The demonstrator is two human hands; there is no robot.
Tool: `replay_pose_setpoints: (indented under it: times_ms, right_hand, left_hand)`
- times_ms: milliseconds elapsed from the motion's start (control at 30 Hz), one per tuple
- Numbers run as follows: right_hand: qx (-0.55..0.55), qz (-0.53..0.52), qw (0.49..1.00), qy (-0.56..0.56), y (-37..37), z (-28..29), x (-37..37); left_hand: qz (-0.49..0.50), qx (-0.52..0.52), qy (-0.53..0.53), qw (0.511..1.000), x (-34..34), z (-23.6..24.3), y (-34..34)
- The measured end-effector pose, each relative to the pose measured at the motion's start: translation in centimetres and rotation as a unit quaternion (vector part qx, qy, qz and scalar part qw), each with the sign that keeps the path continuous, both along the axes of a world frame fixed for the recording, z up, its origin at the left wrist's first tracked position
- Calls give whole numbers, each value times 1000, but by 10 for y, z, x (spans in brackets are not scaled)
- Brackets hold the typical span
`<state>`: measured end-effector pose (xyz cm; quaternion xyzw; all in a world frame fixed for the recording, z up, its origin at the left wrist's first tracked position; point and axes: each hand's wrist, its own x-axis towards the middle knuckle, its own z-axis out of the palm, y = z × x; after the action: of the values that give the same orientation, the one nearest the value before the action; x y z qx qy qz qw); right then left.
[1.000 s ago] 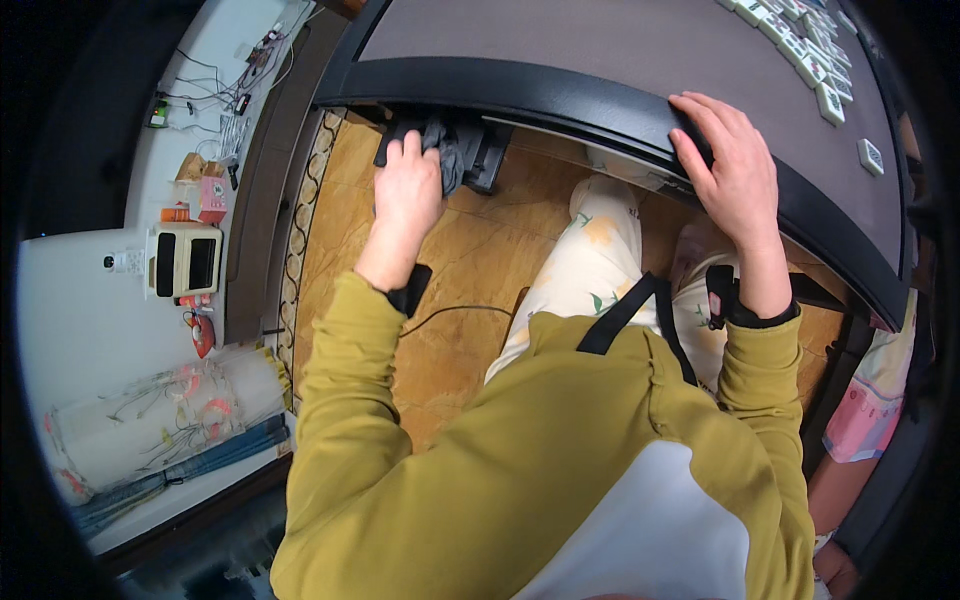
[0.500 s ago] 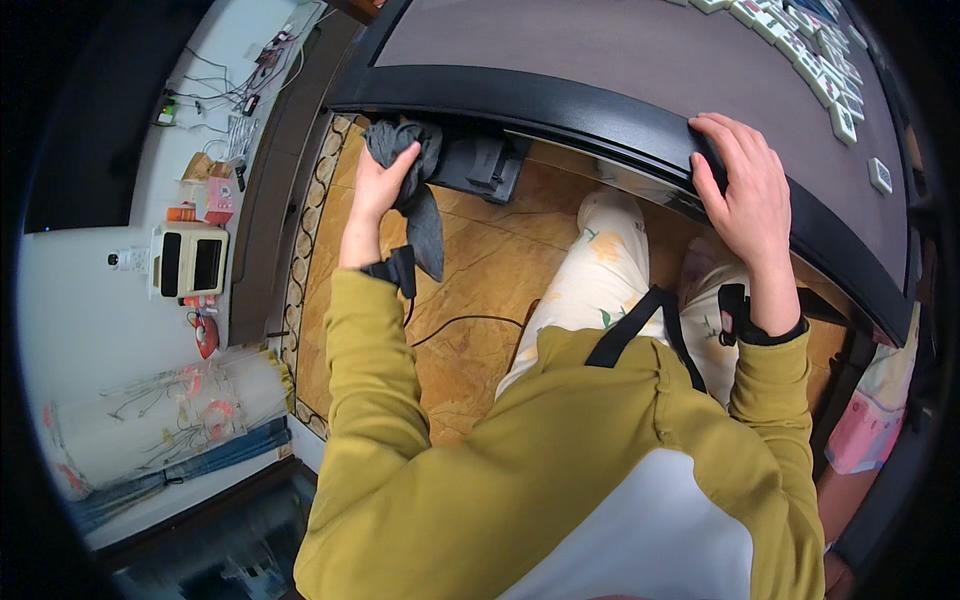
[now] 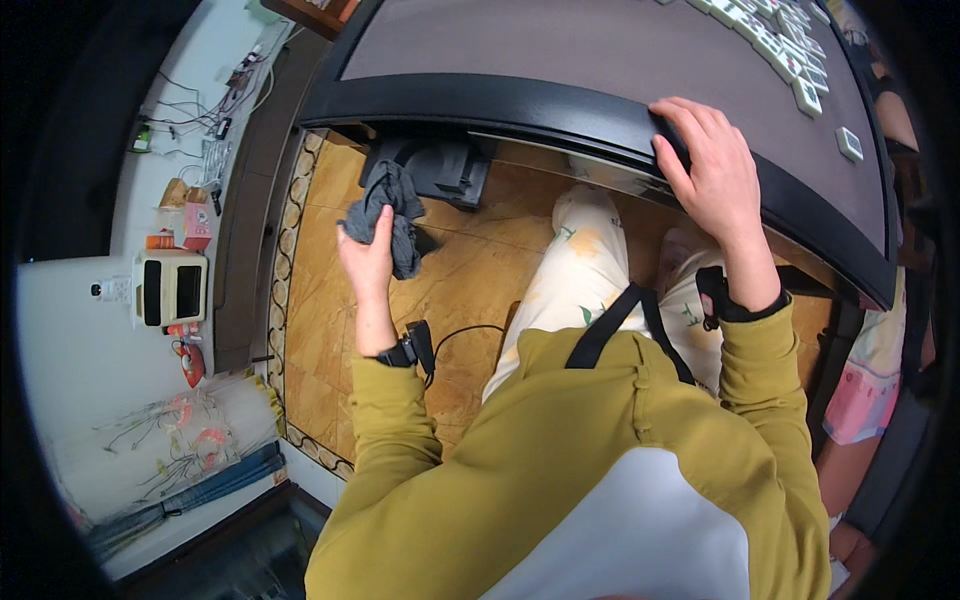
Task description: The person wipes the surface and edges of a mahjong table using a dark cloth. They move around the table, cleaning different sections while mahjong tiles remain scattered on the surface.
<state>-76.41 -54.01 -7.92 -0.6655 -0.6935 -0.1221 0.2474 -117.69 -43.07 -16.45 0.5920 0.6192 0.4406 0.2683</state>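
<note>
My left hand [image 3: 369,255] is closed around a crumpled dark grey cloth [image 3: 396,215], held out over the floor beside the table's lower left corner. The thumb presses along the cloth, and part of it hangs below the fingers. My right hand [image 3: 715,170] rests on the padded black rim [image 3: 560,112] of the table, fingers spread and holding nothing. Inside that rim lies the table's grey-brown top [image 3: 520,45]. Several white mahjong tiles [image 3: 775,42] lie in a cluster at its far right, and a single tile [image 3: 849,144] sits apart, nearer the right edge.
Under the table stands a black base [image 3: 440,170] on the tan tiled floor [image 3: 350,400]. A dark cable [image 3: 470,328] runs from my left wristband. A long cabinet with a white top [image 3: 222,290] along the left bears wires and a cream box-shaped appliance [image 3: 172,288].
My left hand has drawn the grey cloth away from the table's edge, toward me, and the cloth looks more bunched. My right hand stays on the rim while the whole view has shifted slightly.
</note>
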Motion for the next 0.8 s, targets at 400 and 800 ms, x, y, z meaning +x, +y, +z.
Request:
replay_pose_setpoints:
  times_ms: [400, 800]
  right_hand:
    - [32, -2, 999, -2, 0, -5, 0]
    - [60, 0, 998, -12, 1, -12, 4]
  left_hand:
    - [-135, 111, 314, 933, 112, 8, 0]
    - [-45, 54, 75, 995, 32, -5, -43]
